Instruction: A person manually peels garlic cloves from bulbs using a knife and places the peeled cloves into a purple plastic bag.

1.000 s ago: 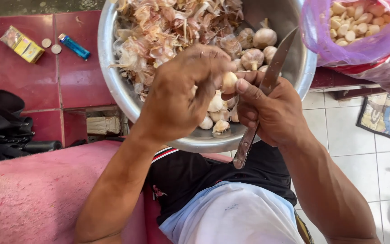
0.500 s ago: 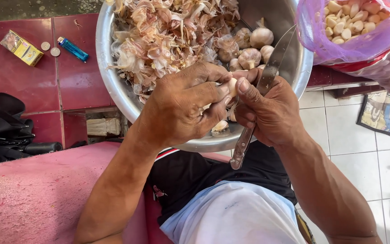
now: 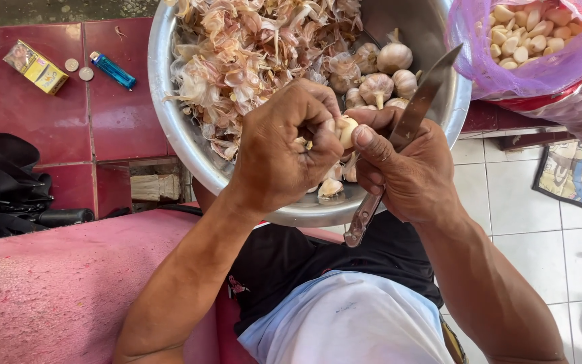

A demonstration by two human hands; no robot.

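A large steel bowl [image 3: 170, 128] rests against my lap, full of papery garlic skins [image 3: 237, 54] with whole garlic bulbs [image 3: 385, 74] on its right side. Over the bowl's near rim, my left hand [image 3: 284, 148] pinches a pale garlic clove [image 3: 346, 129] between thumb and fingers. My right hand [image 3: 405, 172] grips a knife [image 3: 412, 128], blade pointing up and away, with its thumb pressed against the same clove. A few loose cloves lie below my hands in the bowl.
A purple plastic bag of peeled cloves [image 3: 540, 40] sits at the upper right. On the red tiled floor at the left lie a small yellow box [image 3: 35, 66], two coins [image 3: 79, 69] and a blue lighter [image 3: 112, 69]. Black cloth [image 3: 1, 182] lies at the far left.
Both hands have drawn slightly toward me and lower in the bowl. The clove now shows between my two thumbs, and the knife blade stands more upright.
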